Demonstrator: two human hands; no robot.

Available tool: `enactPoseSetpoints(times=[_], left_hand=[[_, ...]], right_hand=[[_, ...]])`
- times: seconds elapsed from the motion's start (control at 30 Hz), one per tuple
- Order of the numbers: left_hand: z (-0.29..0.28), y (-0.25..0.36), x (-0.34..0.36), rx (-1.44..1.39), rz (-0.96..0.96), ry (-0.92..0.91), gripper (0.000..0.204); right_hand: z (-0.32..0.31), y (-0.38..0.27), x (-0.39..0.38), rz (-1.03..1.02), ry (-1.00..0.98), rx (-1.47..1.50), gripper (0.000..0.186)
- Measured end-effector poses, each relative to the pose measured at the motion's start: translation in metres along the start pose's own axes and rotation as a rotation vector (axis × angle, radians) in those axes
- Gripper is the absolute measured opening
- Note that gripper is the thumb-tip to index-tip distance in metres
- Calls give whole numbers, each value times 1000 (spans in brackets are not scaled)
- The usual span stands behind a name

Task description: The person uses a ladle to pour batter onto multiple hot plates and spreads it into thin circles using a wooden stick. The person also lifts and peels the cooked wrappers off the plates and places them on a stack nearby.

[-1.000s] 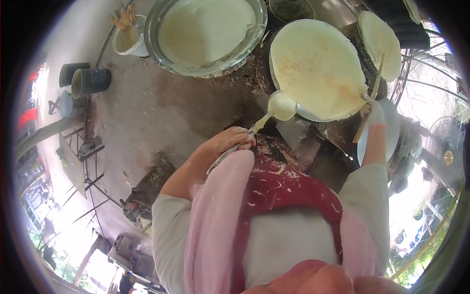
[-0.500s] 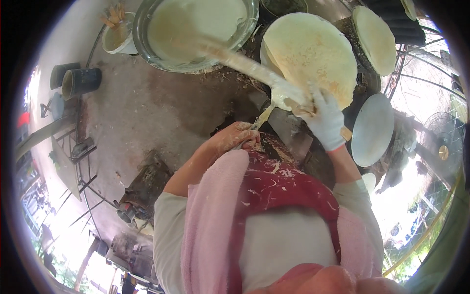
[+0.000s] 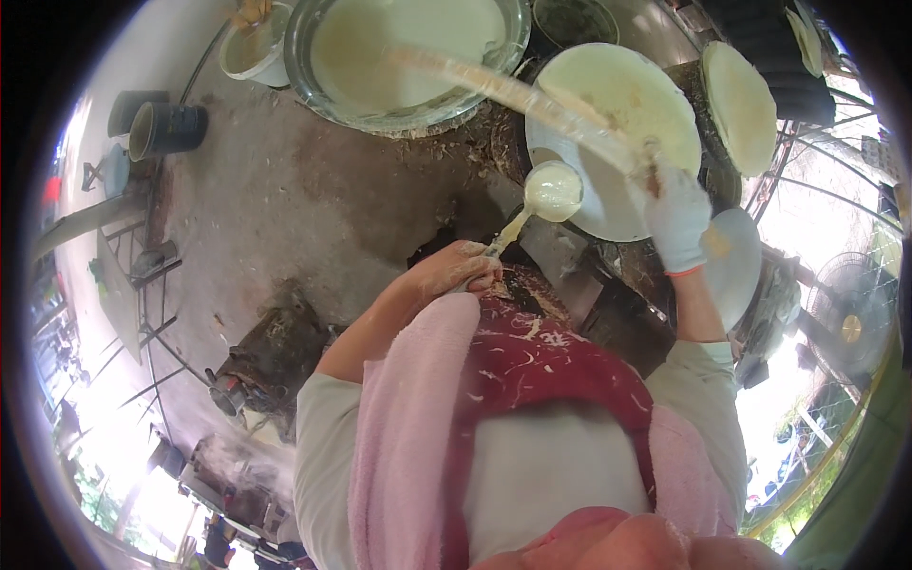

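Observation:
My left hand (image 3: 458,267), bare and dusted with batter, is closed round the handle of a ladle (image 3: 553,192). The ladle's round bowl is coated in glossy cream batter and hangs just left of a round white cooking surface (image 3: 613,217). My right hand (image 3: 679,217), in a white glove, grips one end of a long flat wooden stick (image 3: 513,95), partly blurred. The stick slants up and left across the round surface towards the batter basin. Beyond the stick lies a thin pale yellow sheet (image 3: 655,104); on the near side the surface shows white.
A wide metal basin (image 3: 296,59) of cream batter stands at the far left. Beside it is a white bucket (image 3: 271,66) with wooden handles. Another pale round disc (image 3: 741,109) stands at the far right, with a grey round lid (image 3: 731,266) nearer and a fan (image 3: 845,313) beyond.
My right hand has moved right with the stick, away from the ladle, uncovering its bowl. White surface now shows below the sheet. My left hand stays put; the whole view has shifted slightly.

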State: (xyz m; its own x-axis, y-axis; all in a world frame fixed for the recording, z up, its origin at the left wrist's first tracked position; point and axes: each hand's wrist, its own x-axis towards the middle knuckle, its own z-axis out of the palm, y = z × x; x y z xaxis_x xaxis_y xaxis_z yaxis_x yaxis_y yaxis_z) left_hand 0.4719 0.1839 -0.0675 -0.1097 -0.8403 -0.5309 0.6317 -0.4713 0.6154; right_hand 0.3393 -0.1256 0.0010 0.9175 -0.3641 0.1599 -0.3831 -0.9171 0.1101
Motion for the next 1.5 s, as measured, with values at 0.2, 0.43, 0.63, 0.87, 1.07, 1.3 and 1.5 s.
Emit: enactPoseSetpoints(times=[0.2,0.43,0.63,0.87,1.07,1.3,1.5], left_hand=[[-4,-11,-20,-126,-4,78,24],[3,2,-40,-334,195,196,26],[7,20,-56,-390,299,362,31],[16,20,-49,-405,483,493,33],[37,18,-44,-502,659,580,28],[50,53,-23,-644,655,360,24],[34,44,-20,-859,733,325,26]], right_hand=[[-33,49,38,325,-39,333,43],[-61,133,68,476,-79,160,53],[-99,198,121,281,75,352,51],[-146,288,208,142,67,214,57],[-168,349,215,272,442,853,42],[27,510,76,1007,737,1298,50],[194,436,-13,1643,862,1528,37]])
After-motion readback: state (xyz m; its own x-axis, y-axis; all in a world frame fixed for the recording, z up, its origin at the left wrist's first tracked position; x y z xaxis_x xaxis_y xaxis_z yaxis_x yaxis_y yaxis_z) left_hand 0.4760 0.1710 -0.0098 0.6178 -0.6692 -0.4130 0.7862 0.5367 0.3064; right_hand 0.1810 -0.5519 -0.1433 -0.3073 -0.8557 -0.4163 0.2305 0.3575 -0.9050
